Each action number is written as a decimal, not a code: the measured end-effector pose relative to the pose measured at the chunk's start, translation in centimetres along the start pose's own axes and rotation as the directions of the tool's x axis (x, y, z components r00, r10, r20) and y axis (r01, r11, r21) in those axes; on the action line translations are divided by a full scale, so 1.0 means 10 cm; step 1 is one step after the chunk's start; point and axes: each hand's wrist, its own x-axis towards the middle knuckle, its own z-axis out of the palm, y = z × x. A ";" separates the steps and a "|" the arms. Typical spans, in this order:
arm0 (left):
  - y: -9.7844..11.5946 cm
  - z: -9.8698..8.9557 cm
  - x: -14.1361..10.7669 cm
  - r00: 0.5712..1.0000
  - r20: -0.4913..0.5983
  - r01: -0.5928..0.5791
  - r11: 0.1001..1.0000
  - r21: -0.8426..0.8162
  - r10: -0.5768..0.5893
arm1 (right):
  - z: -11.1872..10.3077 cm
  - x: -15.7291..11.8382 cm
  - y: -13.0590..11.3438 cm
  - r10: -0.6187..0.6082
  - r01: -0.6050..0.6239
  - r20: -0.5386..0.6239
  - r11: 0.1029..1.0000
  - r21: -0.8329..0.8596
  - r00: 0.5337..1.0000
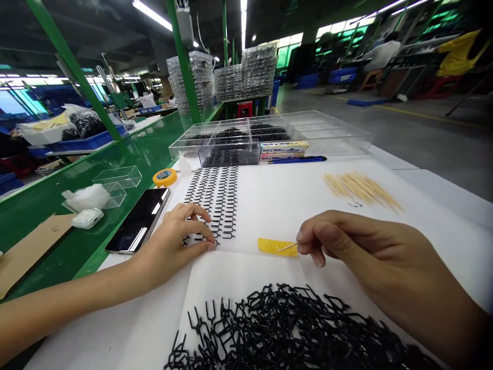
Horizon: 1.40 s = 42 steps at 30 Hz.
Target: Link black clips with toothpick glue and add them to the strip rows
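My right hand (346,246) pinches a thin wooden toothpick (288,246), its tip over a small yellow strip (269,245) on the white work surface. My left hand (181,241) rests at the lower left of the rows of black Y-shaped pieces (219,200), its fingers curved and apart, with the fingertips on the surface near the lowest pieces; nothing shows in its grasp. A large heap of black forked pieces (285,324) lies in front, on a white sheet (215,272). More toothpicks (362,190) lie loosely at the right.
Behind the rows stand a clear divided box (327,126) with black pieces, small cartons (285,149) and a blue pen (304,160). At the left are a phone (136,221), an orange tape roll (165,177) and a white case (88,218). People sit in the far background.
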 end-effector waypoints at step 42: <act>0.39 -0.04 -0.16 0.909 0.404 0.008 0.964 -0.267 0.104 | 0.02 0.01 -0.01 0.058 -0.059 0.020 0.997 0.042 0.998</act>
